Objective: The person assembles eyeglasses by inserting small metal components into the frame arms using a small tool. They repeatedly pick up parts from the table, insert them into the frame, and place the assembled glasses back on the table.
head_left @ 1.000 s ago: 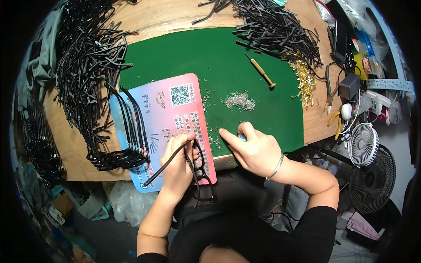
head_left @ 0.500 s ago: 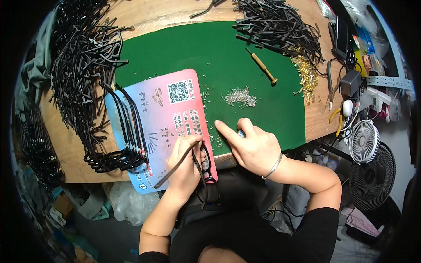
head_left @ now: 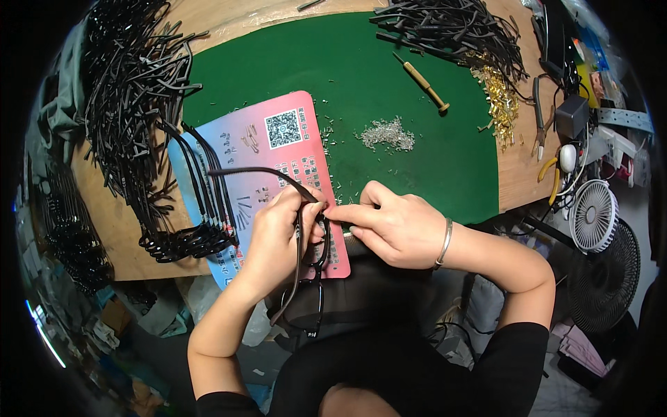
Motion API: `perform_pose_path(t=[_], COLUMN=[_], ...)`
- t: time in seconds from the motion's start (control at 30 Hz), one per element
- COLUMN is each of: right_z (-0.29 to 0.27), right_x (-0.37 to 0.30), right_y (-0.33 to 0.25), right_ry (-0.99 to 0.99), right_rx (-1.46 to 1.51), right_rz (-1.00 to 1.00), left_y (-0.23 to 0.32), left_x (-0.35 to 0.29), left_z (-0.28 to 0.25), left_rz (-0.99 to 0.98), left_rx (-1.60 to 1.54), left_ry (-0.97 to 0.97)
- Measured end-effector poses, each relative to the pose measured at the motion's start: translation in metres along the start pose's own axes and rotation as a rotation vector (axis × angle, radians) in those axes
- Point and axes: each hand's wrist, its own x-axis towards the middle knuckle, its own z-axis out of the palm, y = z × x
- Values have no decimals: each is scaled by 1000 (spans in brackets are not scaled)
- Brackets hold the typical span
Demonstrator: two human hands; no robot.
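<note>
My left hand [head_left: 278, 226] is closed around a black eyeglasses frame [head_left: 319, 299] near its hinge, over the front edge of the mat. One thin dark temple arm [head_left: 253, 170] sticks out to the far left, and the other hangs toward me. My right hand [head_left: 410, 233] meets the left at the hinge corner, its index fingertip touching there. Its other fingers are curled, and whatever they hold is hidden. Under the left hand lies a pink and blue printed card [head_left: 243, 167] with small metal parts on it. Several black frames [head_left: 191, 240] rest along the card's left side.
A pile of small silver pieces [head_left: 389, 135] lies on the green mat [head_left: 278, 62], with a brass screwdriver [head_left: 424, 83] beyond it. Gold-coloured pieces [head_left: 500, 104] and dark temple arms [head_left: 451, 31] sit far right. More dark temple arms [head_left: 132, 104] fill the left. Pliers [head_left: 539, 118] lie right.
My right hand has come left, its index finger now at the hinge. The glasses have turned in my left hand, so one temple arm now points far left. The blue item in my right hand no longer shows.
</note>
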Motion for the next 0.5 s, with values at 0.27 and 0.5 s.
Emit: perform_pose_path(t=[0.27,0.5], right_z=[3,-5], right_x=[0,7], right_y=[6,4], right_ry=[50,113], right_rx=[10,-423], right_rz=[-52,-255], left_y=[-1,-12], left_x=[-4,-7], left_z=[9,16], left_rz=[85,177], left_rx=[46,182], left_ry=[86,185])
